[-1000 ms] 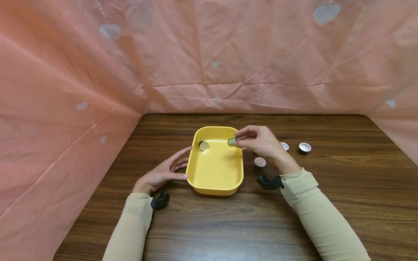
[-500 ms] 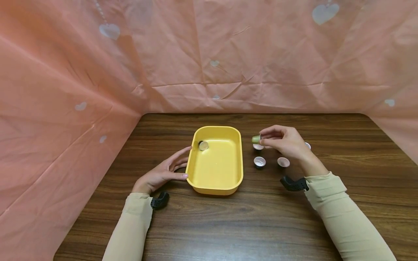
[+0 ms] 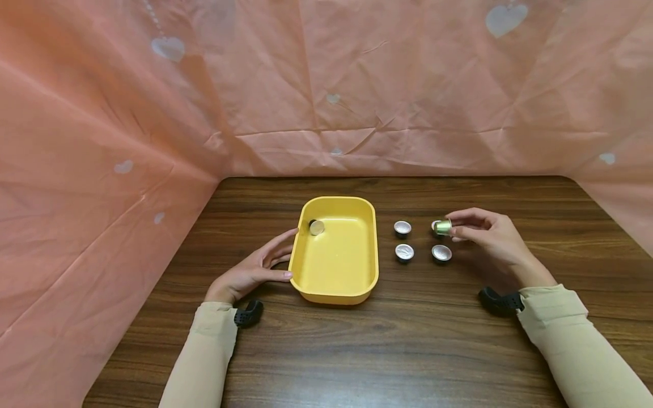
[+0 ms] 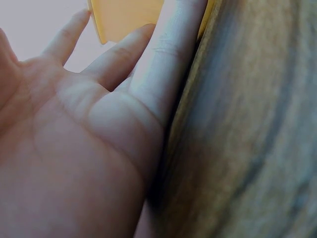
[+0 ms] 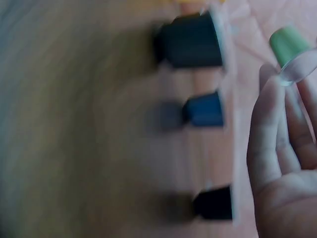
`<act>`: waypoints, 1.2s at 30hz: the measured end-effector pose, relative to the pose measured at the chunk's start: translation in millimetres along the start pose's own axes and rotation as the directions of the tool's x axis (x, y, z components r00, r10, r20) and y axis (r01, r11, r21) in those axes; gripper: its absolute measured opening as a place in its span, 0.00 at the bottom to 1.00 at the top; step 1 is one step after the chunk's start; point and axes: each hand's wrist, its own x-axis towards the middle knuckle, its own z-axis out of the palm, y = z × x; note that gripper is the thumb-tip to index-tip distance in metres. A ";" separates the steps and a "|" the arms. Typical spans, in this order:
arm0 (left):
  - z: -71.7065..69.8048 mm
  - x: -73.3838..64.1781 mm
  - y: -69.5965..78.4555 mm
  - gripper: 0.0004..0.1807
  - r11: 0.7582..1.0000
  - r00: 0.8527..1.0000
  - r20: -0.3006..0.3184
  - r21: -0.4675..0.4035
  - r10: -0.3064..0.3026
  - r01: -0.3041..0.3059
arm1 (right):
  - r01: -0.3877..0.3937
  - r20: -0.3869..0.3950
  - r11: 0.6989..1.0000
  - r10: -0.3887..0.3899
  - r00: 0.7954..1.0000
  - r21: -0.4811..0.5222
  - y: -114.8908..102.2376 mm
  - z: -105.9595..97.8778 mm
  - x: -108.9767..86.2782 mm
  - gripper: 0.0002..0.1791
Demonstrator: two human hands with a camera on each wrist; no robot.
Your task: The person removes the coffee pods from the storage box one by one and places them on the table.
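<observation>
My right hand [image 3: 487, 238] pinches a green coffee capsule [image 3: 443, 228] between thumb and fingers, above the right part of the table. In the right wrist view the green capsule [image 5: 290, 44] tilts, its rim at my fingertips. Near it, dark-bodied capsules with silvery lids stand lid up: a back left one [image 3: 402, 228], a front left one [image 3: 405, 252] and a front right one [image 3: 441, 253]. Another lid is partly hidden behind the green capsule. My left hand [image 3: 250, 273], fingers spread, touches the left side of a yellow tray [image 3: 334, 296]. Inside it lies a pale-lidded capsule [image 3: 317, 228].
The brown wooden table [image 3: 326, 351] carries everything. A pink curtain [image 3: 285, 90] with pale hearts hangs behind the table and along its left side. The yellow tray stands between my left hand and the standing capsules.
My right hand has carried the green capsule rightward, from the tray's right rim past the standing capsules, uncovering several of them. The left hand and tray stay put.
</observation>
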 end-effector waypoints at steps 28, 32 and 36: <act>-0.8 0.6 1.0 0.55 1.000 1.000 0.001 0.020 0.004 -0.004 | 0.097 0.118 0.872 -0.174 0.978 0.480 33.4 -44.5 -10.5 0.22; -1.3 1.0 -0.3 0.54 1.000 1.000 -0.002 0.027 0.002 -0.002 | 0.101 0.120 0.872 -0.179 0.976 0.479 32.3 -49.0 -11.8 0.22; -1.3 1.5 -1.5 0.55 1.000 1.000 0.003 0.021 0.012 -0.012 | 0.098 0.113 0.884 -0.167 0.979 0.458 31.1 -52.3 -13.1 0.22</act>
